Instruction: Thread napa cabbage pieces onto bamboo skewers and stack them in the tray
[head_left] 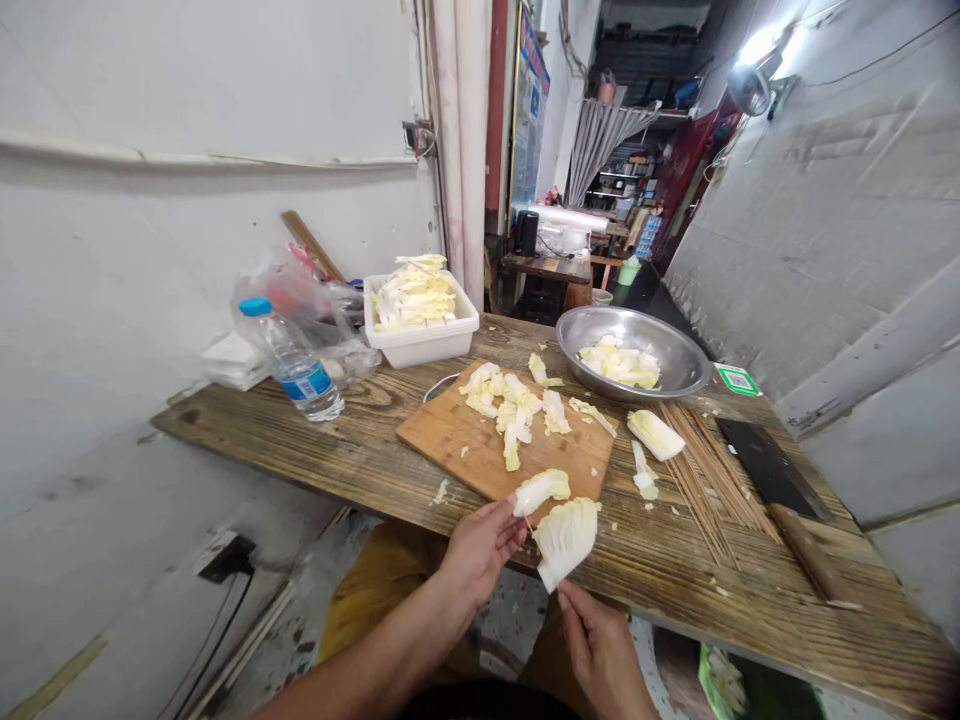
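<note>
My left hand [487,545] pinches a small piece of napa cabbage [541,490] over the near edge of the wooden cutting board [442,430]. Close beside it, a broad cabbage leaf [568,540] sits on a thin skewer [529,523], whose tip shows by my left fingers. My right hand [596,640] is closed at the leaf's lower end, where the skewer's grip end is hidden in the fingers. Several cut cabbage pieces [517,405] lie on the board.
A white tub [424,345] holds stacked cabbage skewers; a steel bowl [682,375] holds cut cabbage. To the right lie a cabbage chunk [656,435], bare skewers [705,480] and a cleaver [776,470]. A water bottle [300,375] and plastic bag [292,285] are at left.
</note>
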